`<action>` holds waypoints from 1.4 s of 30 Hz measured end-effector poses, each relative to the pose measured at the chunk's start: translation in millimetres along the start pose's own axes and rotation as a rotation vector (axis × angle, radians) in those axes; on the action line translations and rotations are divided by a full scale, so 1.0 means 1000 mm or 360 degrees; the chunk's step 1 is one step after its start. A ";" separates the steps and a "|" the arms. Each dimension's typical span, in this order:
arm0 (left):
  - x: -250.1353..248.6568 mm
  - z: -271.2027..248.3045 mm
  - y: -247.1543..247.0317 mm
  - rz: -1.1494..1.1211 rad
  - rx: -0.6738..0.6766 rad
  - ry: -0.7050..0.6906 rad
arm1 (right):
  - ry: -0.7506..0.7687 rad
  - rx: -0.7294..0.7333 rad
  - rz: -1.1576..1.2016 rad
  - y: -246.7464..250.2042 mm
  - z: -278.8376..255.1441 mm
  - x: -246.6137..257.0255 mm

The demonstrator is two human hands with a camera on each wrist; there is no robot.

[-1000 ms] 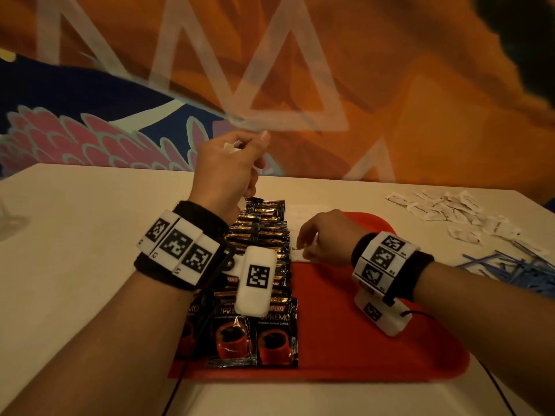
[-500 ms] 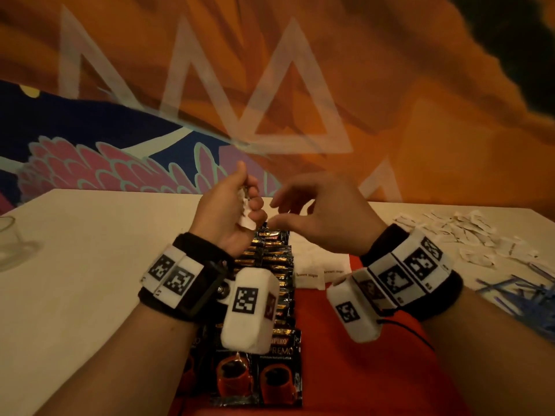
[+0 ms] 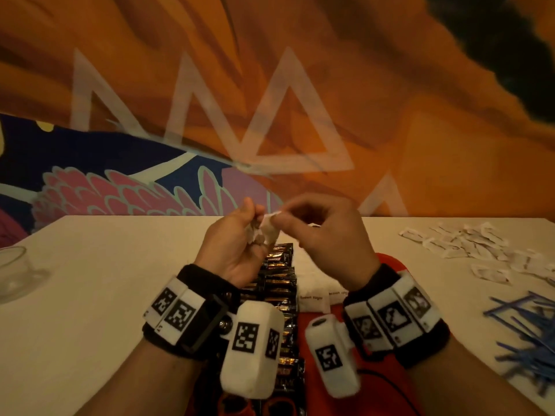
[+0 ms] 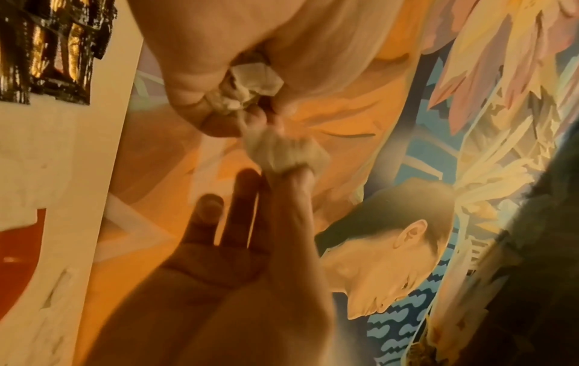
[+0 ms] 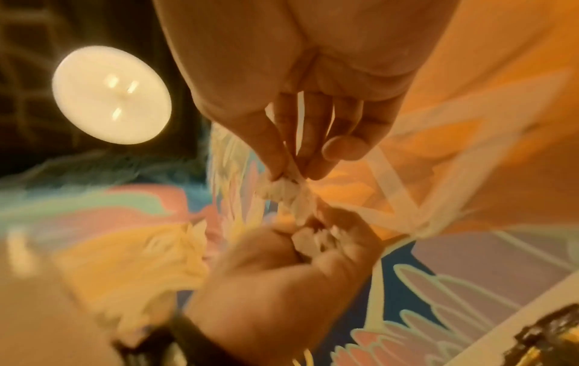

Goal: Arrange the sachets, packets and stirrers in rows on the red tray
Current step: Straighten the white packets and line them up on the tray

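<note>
- Fingers (image 3: 283, 213) of the right hand (image 3: 327, 235) are pinching the top edge of one white sachet (image 3: 268, 226) and seem to be drawing it out of the bunch.
- Left hand (image 3: 234, 250) is curled around that bunch of sachets (image 4: 250, 84), held up in the air over the far end of the red tray (image 3: 390, 262). So both hands are clamped on paper, nothing loose-fingered.
- Where everything else sits: a column of dark coffee packets (image 3: 279, 280) runs down the left side of the tray, and right beside it a short row of white brown-sugar sachets (image 3: 312, 295) has been started.
- Off to the right on the tabletop (image 3: 105, 295) there's a scattered heap of more white sachets (image 3: 468, 244), and nearer the person a messy pile of blue stirrers (image 3: 528, 334). None of those are on the tray yet, so I'd guess it's not even halfway.
- What could go wrong, imo: the bunch looks crumpled and packed tight in the fist, so a tug on one could drag a neighbour out with it and drop it onto the packets below, knocking that neat column crooked.
- Also a pinch right on the edge of thin paper could tear it if the fist doesn't ease off, and then there's sugar all over the tray.
- There's a clear glass (image 3: 15, 271) near the left edge of the tabletop, well away from the action, so no worry there.
</note>
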State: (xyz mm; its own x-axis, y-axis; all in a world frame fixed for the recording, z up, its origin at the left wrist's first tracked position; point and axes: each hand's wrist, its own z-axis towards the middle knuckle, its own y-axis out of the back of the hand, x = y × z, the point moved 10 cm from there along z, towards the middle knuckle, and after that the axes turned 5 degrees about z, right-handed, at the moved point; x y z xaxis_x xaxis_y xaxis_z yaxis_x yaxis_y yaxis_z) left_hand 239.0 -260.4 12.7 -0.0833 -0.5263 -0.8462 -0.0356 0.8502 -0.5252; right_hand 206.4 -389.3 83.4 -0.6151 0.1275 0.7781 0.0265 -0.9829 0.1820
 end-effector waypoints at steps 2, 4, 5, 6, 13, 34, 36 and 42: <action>-0.009 0.000 0.003 0.0233 -0.0035 -0.0144 | -0.0123 -0.0059 0.0248 0.010 0.003 -0.006; -0.014 -0.005 -0.004 0.0432 0.0032 -0.0256 | -0.0227 -0.0132 0.0431 0.018 0.004 -0.011; -0.017 -0.009 -0.010 0.0528 0.0100 -0.0310 | -0.0263 -0.0172 0.0485 0.021 0.005 -0.013; -0.020 -0.014 -0.018 0.0635 0.0178 -0.0377 | -0.0288 -0.0207 0.0507 0.024 0.005 -0.015; -0.039 -0.027 -0.032 0.1298 0.0104 -0.0873 | -0.0380 -0.0234 0.0394 0.025 0.002 -0.028; -0.020 -0.014 -0.024 0.0632 0.0267 -0.0494 | -0.0376 -0.0201 0.0452 0.027 0.000 -0.038; -0.018 -0.015 -0.023 0.0632 0.0232 -0.0491 | -0.0358 -0.0079 0.0380 0.020 -0.001 -0.035; -0.023 -0.013 -0.018 0.0691 0.0149 -0.0534 | -0.0325 -0.0048 0.0410 0.021 0.001 -0.033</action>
State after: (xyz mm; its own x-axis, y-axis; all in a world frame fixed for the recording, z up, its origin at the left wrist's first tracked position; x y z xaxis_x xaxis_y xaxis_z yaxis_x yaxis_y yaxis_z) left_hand 228.8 -263.3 42.5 0.2515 -0.1165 -0.9608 0.0210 0.9932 -0.1149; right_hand 228.0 -414.2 62.7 -0.4205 -0.1050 0.9012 0.1352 -0.9894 -0.0521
